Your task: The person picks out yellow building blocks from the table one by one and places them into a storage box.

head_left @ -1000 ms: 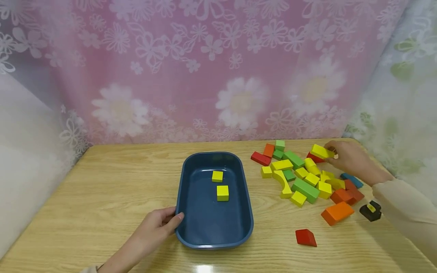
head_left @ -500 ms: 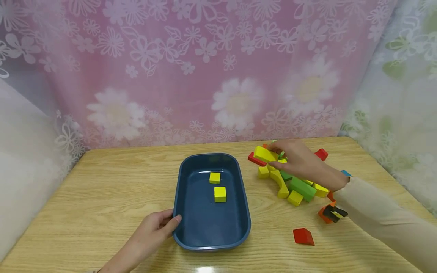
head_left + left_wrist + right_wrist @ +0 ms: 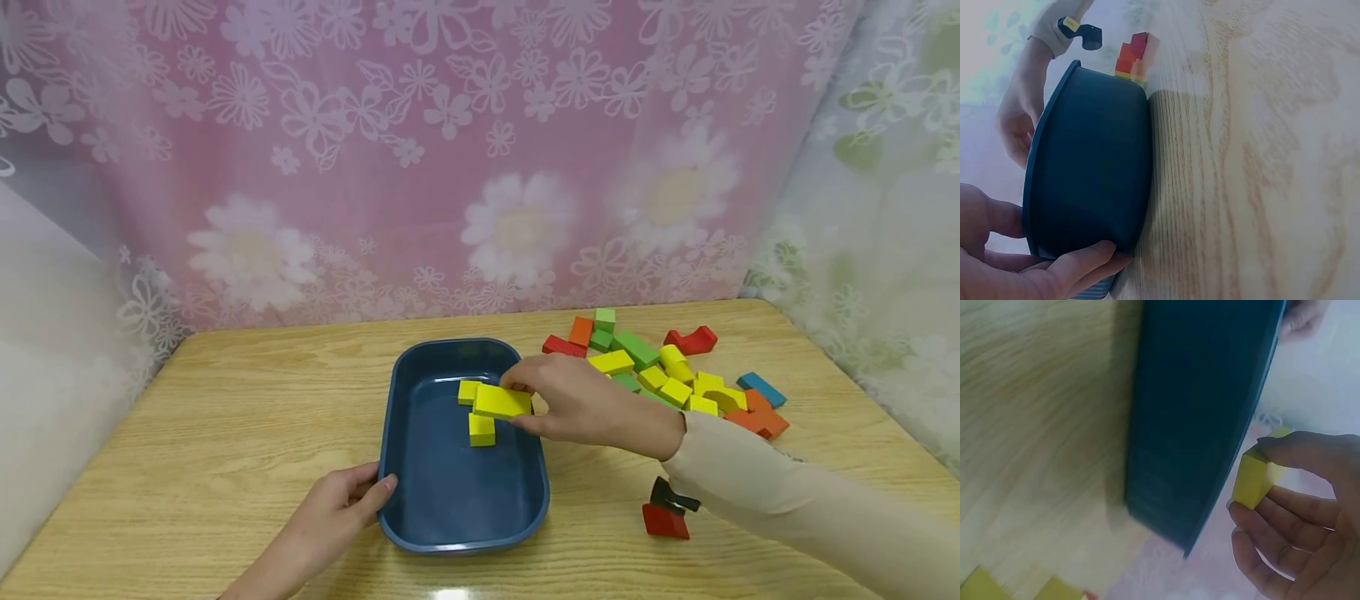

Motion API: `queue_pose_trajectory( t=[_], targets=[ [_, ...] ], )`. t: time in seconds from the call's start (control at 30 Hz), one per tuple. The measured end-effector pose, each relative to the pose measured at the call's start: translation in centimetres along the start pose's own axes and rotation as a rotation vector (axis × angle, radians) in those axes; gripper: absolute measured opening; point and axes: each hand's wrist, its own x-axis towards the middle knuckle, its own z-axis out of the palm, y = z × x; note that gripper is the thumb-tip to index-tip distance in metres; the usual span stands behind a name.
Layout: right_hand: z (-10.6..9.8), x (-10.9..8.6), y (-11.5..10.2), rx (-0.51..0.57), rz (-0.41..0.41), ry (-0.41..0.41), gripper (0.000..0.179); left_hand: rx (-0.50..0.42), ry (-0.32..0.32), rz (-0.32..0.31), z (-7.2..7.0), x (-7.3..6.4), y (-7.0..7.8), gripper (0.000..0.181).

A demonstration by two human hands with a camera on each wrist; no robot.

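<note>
A dark blue rectangular tray stands on the wooden table. My left hand grips its near left rim, thumb on the inside; in the left wrist view the fingers lie against the outer wall. Over the tray, my right hand pinches a long yellow block between thumb and fingers. The right wrist view shows this yellow block above the rim. Beneath it in the tray lie two yellow cubes, the nearer cube and the farther cube, both partly covered by the held block.
Several green, yellow, red and orange blocks, among them a green block, lie right of the tray. A blue block lies at their right. One red block sits nearer me, partly behind the right wrist's black camera mount.
My right hand has carried the yellow block from the pile at the right, leftward and toward me, to above the tray. The left hand keeps its hold on the tray.
</note>
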Motion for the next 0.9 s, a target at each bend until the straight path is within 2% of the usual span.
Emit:
queue_pose_trajectory(
  t=[0.1,0.5,0.7,0.9],
  targets=[
    [0.6,0.5,-0.8,-0.015,-0.04,-0.025,0.04,0.0,0.01,-0.01,0.1,0.0,0.0,0.044],
    [2.4,1.6,-2.6,-0.036,-0.093,-0.159,0.032,-0.014,-0.006,0.007,-0.1,-0.1,-0.1,0.044],
    [3.0,1.7,-2.6,-0.035,-0.071,-0.225,0.031,-0.015,-0.011,0.013,-0.1,-0.1,-0.1,0.045],
    [3.6,1.6,-2.7,-0.025,-0.065,-0.246,0.024,-0.021,-0.024,0.026,-0.1,-0.1,-0.3,0.045]
  ],
)
